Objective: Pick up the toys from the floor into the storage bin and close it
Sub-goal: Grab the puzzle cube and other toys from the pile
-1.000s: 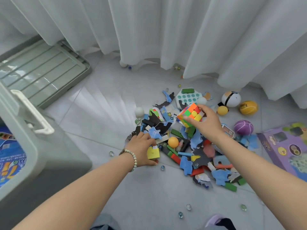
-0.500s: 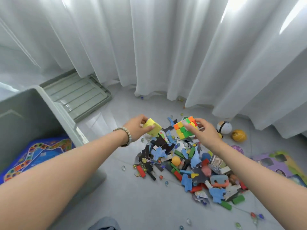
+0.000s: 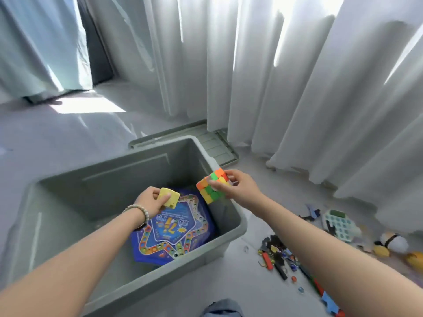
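The grey storage bin (image 3: 238, 221) stands open in front of me with a blue board game (image 3: 174, 236) lying on its bottom. My left hand (image 3: 148, 202) holds a yellow block (image 3: 170, 197) over the inside of the bin. My right hand (image 3: 240, 187) grips a multicoloured puzzle cube (image 3: 211, 185) above the bin's right rim. The bin's lid (image 3: 217, 145) lies flat on the floor behind the bin, partly under the curtain. A pile of toy pieces (image 3: 277, 252) stays on the floor to the right, partly hidden by my right forearm.
White curtains (image 3: 297, 76) hang along the back and right. To the right lie a pale green pop toy (image 3: 338, 225), a white ball (image 3: 396, 242) and yellow toys (image 3: 415, 259). Marbles are scattered on the grey floor.
Both hands have lifted their toys off the pile and carried them left, over the bin. My view has turned left, so the bin now fills the middle.
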Demonstrator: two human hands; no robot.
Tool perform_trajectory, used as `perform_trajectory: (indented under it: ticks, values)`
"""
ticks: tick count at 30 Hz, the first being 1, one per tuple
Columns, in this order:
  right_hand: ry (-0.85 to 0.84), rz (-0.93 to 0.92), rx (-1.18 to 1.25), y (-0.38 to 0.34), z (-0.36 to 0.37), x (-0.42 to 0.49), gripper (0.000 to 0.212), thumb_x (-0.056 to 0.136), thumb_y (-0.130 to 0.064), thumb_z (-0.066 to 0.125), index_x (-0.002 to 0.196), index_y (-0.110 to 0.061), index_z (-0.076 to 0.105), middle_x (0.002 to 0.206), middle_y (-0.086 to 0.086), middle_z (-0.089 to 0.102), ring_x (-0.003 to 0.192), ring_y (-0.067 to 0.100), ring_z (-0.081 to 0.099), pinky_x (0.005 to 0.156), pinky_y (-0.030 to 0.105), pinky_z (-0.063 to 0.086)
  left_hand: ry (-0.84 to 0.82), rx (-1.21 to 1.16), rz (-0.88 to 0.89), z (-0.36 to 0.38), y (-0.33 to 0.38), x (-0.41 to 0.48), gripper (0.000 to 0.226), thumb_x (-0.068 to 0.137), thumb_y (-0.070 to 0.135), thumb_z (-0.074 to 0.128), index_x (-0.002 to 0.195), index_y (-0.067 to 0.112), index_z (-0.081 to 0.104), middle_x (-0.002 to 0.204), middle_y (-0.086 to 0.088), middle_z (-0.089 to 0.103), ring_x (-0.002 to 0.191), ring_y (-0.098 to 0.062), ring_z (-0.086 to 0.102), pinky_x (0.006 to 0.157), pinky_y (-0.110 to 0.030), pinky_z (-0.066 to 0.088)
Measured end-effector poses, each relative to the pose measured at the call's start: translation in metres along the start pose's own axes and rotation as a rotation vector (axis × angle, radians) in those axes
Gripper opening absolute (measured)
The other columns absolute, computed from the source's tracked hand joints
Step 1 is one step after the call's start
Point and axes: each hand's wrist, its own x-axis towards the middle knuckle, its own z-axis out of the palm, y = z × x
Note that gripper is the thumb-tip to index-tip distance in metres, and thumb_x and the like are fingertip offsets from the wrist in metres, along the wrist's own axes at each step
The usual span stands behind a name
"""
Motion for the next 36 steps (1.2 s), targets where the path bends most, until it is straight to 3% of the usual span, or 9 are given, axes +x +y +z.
perform_trajectory:
  ticks: [3,7,10,14,20,24,29,33,36]
  values:
    - [-0.087,0.130,-0.152,0.014,0.052,0.021,0.057,0.069,-0.049,0.077,0.110,-0.014,0.058,0.103,0.002,0.063,0.093,0.017,0.063,0.080,0.035,0.056,0.002,-0.078,-0.084,-0.006,-0.035,0.009,0.034,0.093,0.027,0.054,0.110,-0.002,0.056,0.096,-0.014,0.068,0.076,-0.026,0.066,0.077,-0.040,0.057]
    - [-0.070,0.246,-0.304,0.040,0.091,0.027,0.052,0.084,-0.035,0.067,0.125,-0.011,0.047,0.117,0.005,0.058,0.096,0.017,0.055,0.076,0.026,0.046,0.007,-0.106,-0.146,0.000,-0.052,0.019,0.034,0.096,0.028,0.047,0.107,-0.003,0.058,0.103,-0.020,0.068,0.085,-0.030,0.067,0.085,-0.046,0.054]
    - [-0.020,0.235,-0.254,0.044,0.096,0.030,0.042,0.091,-0.018,0.059,0.130,-0.010,0.045,0.126,0.008,0.055,0.103,0.018,0.055,0.085,0.028,0.051,0.065,-0.012,-0.151,-0.001,-0.054,0.017,0.043,0.094,0.030,0.051,0.129,0.004,0.049,0.126,-0.012,0.058,0.111,-0.029,0.059,0.096,-0.040,0.048]
    - [-0.063,0.179,-0.243,0.031,0.078,0.026,0.039,0.089,-0.015,0.060,0.127,-0.013,0.050,0.128,0.006,0.054,0.114,0.020,0.054,0.095,0.033,0.049,0.096,0.080,-0.099,-0.010,-0.040,0.012,0.042,0.094,0.030,0.051,0.128,0.004,0.050,0.131,-0.011,0.055,0.121,-0.025,0.051,0.101,-0.032,0.039]
    - [-0.110,0.175,-0.034,-0.007,0.009,0.008,0.042,0.091,-0.019,0.059,0.131,-0.010,0.048,0.125,0.008,0.055,0.109,0.019,0.055,0.091,0.034,0.050,0.069,0.100,0.134,-0.006,0.035,-0.006,0.034,0.095,0.028,0.048,0.122,0.009,0.054,0.123,-0.006,0.059,0.114,-0.020,0.055,0.095,-0.028,0.040]
    - [-0.003,0.142,-0.092,-0.003,-0.069,-0.010,0.037,0.091,-0.019,0.059,0.127,-0.013,0.050,0.124,0.009,0.057,0.108,0.019,0.055,0.087,0.032,0.049,0.014,0.125,0.333,0.023,0.103,-0.023,0.033,0.094,0.029,0.049,0.122,0.011,0.053,0.120,-0.004,0.060,0.111,-0.019,0.056,0.096,-0.028,0.042]
    - [0.157,0.218,-0.193,0.042,-0.161,-0.046,0.038,0.092,-0.017,0.058,0.129,-0.012,0.049,0.127,0.008,0.055,0.107,0.020,0.053,0.085,0.031,0.046,-0.092,0.274,0.483,0.091,0.166,-0.042,0.040,0.094,0.033,0.048,0.129,0.013,0.048,0.131,-0.003,0.054,0.117,-0.019,0.053,0.101,-0.031,0.041]
    - [0.229,0.327,-0.223,0.103,-0.211,-0.067,0.042,0.090,-0.023,0.061,0.129,-0.015,0.049,0.130,0.008,0.052,0.114,0.023,0.052,0.098,0.040,0.045,-0.243,0.489,0.558,0.159,0.185,-0.042,0.043,0.095,0.036,0.045,0.133,0.017,0.043,0.137,-0.001,0.047,0.121,-0.019,0.049,0.101,-0.033,0.040]
    - [0.218,0.416,-0.166,0.151,-0.225,-0.073,0.046,0.088,-0.031,0.063,0.129,-0.018,0.047,0.131,0.005,0.051,0.116,0.023,0.051,0.098,0.040,0.045,-0.324,0.655,0.565,0.210,0.182,-0.033,0.046,0.095,0.038,0.044,0.136,0.017,0.039,0.140,-0.002,0.044,0.124,-0.021,0.047,0.102,-0.035,0.040]
